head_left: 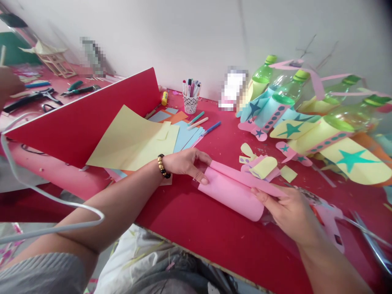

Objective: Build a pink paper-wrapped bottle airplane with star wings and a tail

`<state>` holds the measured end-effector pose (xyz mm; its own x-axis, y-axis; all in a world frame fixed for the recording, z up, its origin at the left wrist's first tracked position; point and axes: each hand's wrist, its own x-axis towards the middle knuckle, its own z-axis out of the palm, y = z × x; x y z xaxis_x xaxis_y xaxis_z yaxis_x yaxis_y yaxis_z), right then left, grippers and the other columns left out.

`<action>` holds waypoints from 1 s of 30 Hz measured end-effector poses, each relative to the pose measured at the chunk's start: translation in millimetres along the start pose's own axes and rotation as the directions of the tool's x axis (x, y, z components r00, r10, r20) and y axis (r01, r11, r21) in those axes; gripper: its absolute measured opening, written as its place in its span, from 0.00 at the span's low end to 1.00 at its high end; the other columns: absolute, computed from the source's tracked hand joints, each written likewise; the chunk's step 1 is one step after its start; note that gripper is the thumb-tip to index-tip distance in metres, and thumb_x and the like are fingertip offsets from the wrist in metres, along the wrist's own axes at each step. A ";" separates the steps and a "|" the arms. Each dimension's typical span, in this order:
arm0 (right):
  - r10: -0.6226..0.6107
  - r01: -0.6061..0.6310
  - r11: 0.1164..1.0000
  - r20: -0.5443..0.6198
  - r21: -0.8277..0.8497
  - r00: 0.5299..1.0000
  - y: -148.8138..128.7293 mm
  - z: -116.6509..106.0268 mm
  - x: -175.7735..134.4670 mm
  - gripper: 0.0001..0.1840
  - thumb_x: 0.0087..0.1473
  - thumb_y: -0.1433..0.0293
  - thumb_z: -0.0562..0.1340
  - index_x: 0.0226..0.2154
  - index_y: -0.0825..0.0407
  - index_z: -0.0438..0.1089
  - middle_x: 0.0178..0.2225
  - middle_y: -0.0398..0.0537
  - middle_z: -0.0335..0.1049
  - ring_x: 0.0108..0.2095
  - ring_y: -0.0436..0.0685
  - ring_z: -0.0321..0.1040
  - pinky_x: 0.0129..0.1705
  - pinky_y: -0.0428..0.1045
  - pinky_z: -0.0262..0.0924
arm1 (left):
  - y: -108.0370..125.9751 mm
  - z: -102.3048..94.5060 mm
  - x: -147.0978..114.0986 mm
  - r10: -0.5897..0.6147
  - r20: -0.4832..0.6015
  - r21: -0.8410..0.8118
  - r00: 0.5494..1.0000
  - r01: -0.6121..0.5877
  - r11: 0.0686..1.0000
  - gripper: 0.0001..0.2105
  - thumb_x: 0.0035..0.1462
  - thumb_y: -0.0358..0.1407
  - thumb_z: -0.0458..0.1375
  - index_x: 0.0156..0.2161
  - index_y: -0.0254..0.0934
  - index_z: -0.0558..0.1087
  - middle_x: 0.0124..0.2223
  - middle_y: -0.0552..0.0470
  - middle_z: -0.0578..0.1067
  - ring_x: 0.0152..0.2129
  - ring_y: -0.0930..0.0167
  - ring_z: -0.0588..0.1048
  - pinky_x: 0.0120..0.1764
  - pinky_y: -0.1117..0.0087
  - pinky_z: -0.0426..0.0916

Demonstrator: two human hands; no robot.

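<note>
A sheet of pink paper (231, 194), curled into a loose roll, lies across my two hands just above the red table (196, 237). My left hand (188, 163), with a beaded bracelet at its wrist, grips the roll's left end with the thumb in front. At the other end my right hand (284, 208) pinches the paper, thumb on the near side and fingers behind. The upper edge of the sheet overlaps the roll as a raised flap. Small yellow and pink paper cutouts (260, 165) lie just beyond it.
Plastic bottles wrapped in coloured paper (321, 130) crowd the right back. Yellow sheets (134, 139) and blue paper (186, 134) lie left, near a pen cup (190, 102). A red divider (92, 118) stands at left; another person's hand (10, 83) shows beyond it. Scissors (370, 241) lie right.
</note>
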<state>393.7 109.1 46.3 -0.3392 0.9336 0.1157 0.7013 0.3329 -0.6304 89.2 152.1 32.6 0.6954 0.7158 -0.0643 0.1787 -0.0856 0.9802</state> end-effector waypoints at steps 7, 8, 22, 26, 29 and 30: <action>-0.006 0.006 0.999 0.011 0.052 1.000 2.7 1.0 1.5 0.14 0.56 0.60 0.61 0.34 0.51 0.80 0.25 0.44 0.79 0.26 0.58 0.75 0.25 0.47 0.66 | 1.5 1.2 2.5 -0.051 -0.005 -0.038 0.999 0.051 0.998 0.21 0.43 0.43 0.71 0.41 0.31 0.79 0.40 0.45 0.77 0.31 0.70 0.74 0.33 0.73 0.70; -0.005 0.004 0.998 0.011 0.058 1.000 2.6 1.0 1.4 0.14 0.56 0.60 0.61 0.33 0.51 0.80 0.25 0.43 0.78 0.25 0.57 0.75 0.25 0.47 0.66 | 2.0 1.5 2.7 -0.057 -0.007 -0.035 0.998 0.057 0.998 0.20 0.43 0.43 0.71 0.39 0.31 0.79 0.39 0.45 0.77 0.31 0.70 0.74 0.33 0.73 0.70; -0.072 0.070 0.997 0.075 0.035 0.995 -2.6 -4.4 1.1 0.16 0.58 0.60 0.60 0.42 0.49 0.78 0.41 0.47 0.79 0.44 0.62 0.76 0.44 0.51 0.71 | 0.5 0.9 2.6 -0.042 -0.031 -0.032 0.999 0.041 0.999 0.23 0.42 0.43 0.72 0.43 0.33 0.79 0.42 0.44 0.78 0.33 0.68 0.75 0.34 0.71 0.71; -0.097 0.098 0.995 0.100 -0.005 0.990 -1.7 -4.5 1.3 0.23 0.51 0.56 0.66 0.46 0.51 0.77 0.47 0.51 0.77 0.50 0.65 0.72 0.52 0.54 0.69 | 3.5 1.3 2.4 -0.042 -0.053 -0.010 0.998 0.041 0.999 0.25 0.42 0.43 0.72 0.46 0.33 0.79 0.42 0.43 0.79 0.36 0.65 0.76 0.38 0.70 0.71; -0.129 0.134 0.990 0.127 -0.037 0.984 -0.2 -5.1 0.4 0.29 0.46 0.55 0.69 0.49 0.53 0.75 0.49 0.52 0.75 0.52 0.66 0.71 0.53 0.55 0.68 | 2.7 1.3 2.0 -0.041 -0.062 -0.020 0.997 0.040 0.999 0.26 0.41 0.43 0.72 0.46 0.33 0.79 0.40 0.44 0.80 0.36 0.65 0.77 0.38 0.71 0.71; -0.137 0.144 0.989 0.132 -0.045 0.982 0.2 -5.1 0.1 0.30 0.46 0.55 0.70 0.50 0.53 0.75 0.50 0.53 0.74 0.52 0.66 0.70 0.54 0.55 0.68 | 2.0 1.2 2.0 -0.043 -0.064 -0.021 0.997 0.042 0.999 0.26 0.41 0.43 0.72 0.46 0.33 0.79 0.39 0.44 0.80 0.36 0.65 0.77 0.38 0.71 0.71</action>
<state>397.0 110.0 50.1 -0.5116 0.8536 0.0983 0.6729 0.4692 -0.5719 91.8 152.5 34.2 0.6410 0.7617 -0.0945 0.1929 -0.0408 0.9804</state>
